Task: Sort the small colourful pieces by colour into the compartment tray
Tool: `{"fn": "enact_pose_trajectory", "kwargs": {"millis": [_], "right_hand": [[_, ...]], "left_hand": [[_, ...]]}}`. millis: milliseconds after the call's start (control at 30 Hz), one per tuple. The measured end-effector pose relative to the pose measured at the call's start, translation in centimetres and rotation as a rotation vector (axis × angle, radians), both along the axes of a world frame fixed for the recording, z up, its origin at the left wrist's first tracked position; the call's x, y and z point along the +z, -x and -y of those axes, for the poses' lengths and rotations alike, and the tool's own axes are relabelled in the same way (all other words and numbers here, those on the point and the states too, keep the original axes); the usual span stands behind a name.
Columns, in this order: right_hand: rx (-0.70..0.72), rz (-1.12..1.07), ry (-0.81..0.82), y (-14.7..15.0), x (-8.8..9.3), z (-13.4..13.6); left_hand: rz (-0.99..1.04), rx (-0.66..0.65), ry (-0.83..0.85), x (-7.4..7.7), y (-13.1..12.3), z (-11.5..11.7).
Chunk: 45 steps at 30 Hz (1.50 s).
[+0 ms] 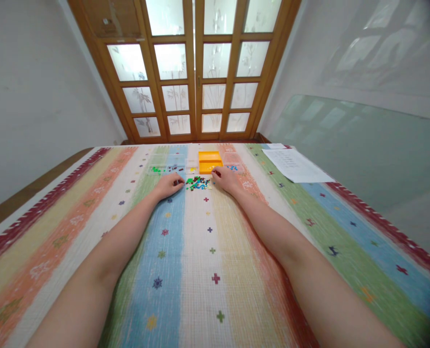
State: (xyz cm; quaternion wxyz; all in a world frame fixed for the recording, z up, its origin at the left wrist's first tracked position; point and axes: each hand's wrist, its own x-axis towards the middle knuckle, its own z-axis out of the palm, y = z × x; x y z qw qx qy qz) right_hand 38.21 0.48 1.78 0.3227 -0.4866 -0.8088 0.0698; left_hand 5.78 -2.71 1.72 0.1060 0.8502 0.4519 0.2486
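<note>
A mixed pile of tiny green, blue, dark red and pale pieces (198,183) lies on the striped tablecloth between my hands. At the pile's left edge is my left hand (169,186), its fingers curled together; anything between the fingertips is too small to make out. My right hand (226,179) is on the other side, by the front of an orange box (210,156) that stands with its lid up. Thumb and fingers of that hand are pinched together, and whatever they hold cannot be made out. A few yellowish bits appear inside the orange box.
Clear shallow boxes flank the orange one, with green pieces (156,169), dark red pieces (176,169), yellow pieces (192,169) and blue pieces (232,167) in them. Printed paper sheets (294,165) lie at the right. Behind the table are wooden glazed doors (195,82).
</note>
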Motion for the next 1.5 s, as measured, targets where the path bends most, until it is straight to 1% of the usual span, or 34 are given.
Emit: {"fn": "enact_pose_trajectory", "kwargs": {"millis": [67, 167, 333, 433, 600, 733, 833, 933, 1033, 1167, 1233, 1500], "right_hand": [[-0.005, 0.010, 0.006, 0.0, 0.0, -0.1], [-0.019, 0.028, 0.008, 0.1, -0.2, -0.3], [-0.023, 0.039, 0.003, 0.2, -0.4, -0.4], [-0.025, 0.039, 0.002, 0.1, -0.2, -0.3], [0.035, 0.003, 0.014, 0.8, 0.7, 0.3], [0.138, 0.012, 0.019, 2.5, 1.3, 1.3], [0.195, 0.032, -0.019, 3.7, 1.2, 1.9], [0.224, 0.059, -0.037, 4.1, 0.9, 2.3], [0.201, 0.064, -0.034, 3.8, 0.5, 2.3], [0.146, 0.032, -0.032, 3.2, 0.1, 1.8], [0.136, 0.028, -0.029, 3.1, -0.1, 1.5], [0.147, 0.062, -0.054, 3.3, -0.4, 1.3]], "left_hand": [[-0.051, -0.053, 0.000, 0.4, -0.8, 0.5], [-0.081, -0.092, -0.001, 0.7, -1.5, 0.9], [-0.089, -0.111, 0.000, 0.7, -1.8, 0.9], [-0.080, -0.113, -0.009, 0.6, -1.8, 0.8], [-0.085, -0.107, 0.000, 0.7, -1.8, 0.8], [-0.085, -0.090, -0.008, 0.5, -1.8, 0.7], [-0.098, -0.057, -0.016, 0.4, -1.8, 0.6], [-0.113, -0.041, -0.018, 0.5, -2.0, 0.7], [-0.094, -0.060, -0.035, 0.7, -2.4, 1.0], [-0.088, -0.167, -0.036, 1.0, -2.8, 1.5], [-0.107, -0.199, -0.042, 1.0, -2.9, 1.6], [-0.199, -0.174, -0.095, 0.8, -2.9, 1.4]]}}
